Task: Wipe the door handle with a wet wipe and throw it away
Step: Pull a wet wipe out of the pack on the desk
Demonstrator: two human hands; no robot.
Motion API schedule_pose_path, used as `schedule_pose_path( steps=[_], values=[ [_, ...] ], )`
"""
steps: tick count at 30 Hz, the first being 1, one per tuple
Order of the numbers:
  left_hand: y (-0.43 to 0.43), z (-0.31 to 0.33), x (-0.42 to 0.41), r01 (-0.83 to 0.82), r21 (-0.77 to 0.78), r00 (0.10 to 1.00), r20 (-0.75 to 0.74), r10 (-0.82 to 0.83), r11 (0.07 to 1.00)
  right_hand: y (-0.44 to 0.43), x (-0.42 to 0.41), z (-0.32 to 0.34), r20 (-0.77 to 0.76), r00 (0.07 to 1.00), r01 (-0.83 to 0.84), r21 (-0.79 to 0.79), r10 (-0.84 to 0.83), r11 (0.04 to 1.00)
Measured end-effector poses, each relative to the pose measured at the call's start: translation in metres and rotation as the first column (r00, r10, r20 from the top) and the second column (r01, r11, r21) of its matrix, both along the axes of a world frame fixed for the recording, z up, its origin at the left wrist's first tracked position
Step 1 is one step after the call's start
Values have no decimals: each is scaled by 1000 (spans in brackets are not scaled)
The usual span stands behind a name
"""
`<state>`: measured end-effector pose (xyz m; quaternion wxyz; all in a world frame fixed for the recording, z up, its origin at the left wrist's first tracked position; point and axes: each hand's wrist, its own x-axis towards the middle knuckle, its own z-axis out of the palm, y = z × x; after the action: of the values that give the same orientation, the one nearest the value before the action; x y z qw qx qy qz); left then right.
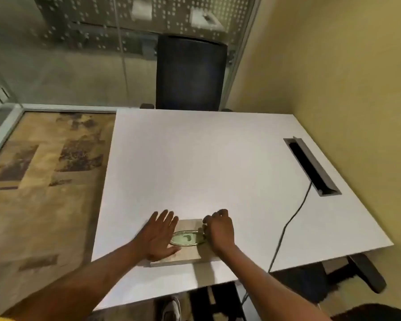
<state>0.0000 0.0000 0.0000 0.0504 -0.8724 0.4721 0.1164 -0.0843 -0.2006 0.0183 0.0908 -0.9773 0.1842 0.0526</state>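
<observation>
A small pale wooden board (188,224) lies near the front edge of the white table (206,163). On it is the door handle (186,238), an oval brass ring around a green centre. My left hand (159,237) lies flat on the board's left side, fingers spread, beside the ring. My right hand (220,230) is curled over the ring's right end, its fingers closed around it. No wet wipe shows; the right palm hides whatever may be under it.
A black office chair (191,72) stands behind the table's far edge, with a glass wall behind it. A cable slot (310,165) sits at the table's right, and a black cable (289,221) runs from it over the front edge. Patterned carpet (44,181) lies left; a yellow wall is right.
</observation>
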Motion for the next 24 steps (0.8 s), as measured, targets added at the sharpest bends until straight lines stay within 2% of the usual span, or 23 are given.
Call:
schedule_pose_path(
  steps=[2,5,8,11,16,24],
  values=[
    [-5,-21,2,-44,2,992,-117,44,999,-3,0,-16,-22,1000,14,103,-12,995],
    [-3,-44,-3,-50,52,991,-123,56,997,7,2,-26,-56,998,3,222,10,975],
    [-5,-48,1,-58,96,981,-181,75,994,20,19,-29,-111,992,-21,272,53,962],
    [-4,-48,2,-56,75,968,-241,73,996,35,28,-28,-231,972,7,217,45,976],
    [-2,-47,4,-54,56,965,-254,67,997,56,38,-30,-363,925,173,139,-112,975],
    [8,-45,13,31,-81,974,-221,-48,996,62,40,-38,-419,895,224,120,-155,967]
  ],
)
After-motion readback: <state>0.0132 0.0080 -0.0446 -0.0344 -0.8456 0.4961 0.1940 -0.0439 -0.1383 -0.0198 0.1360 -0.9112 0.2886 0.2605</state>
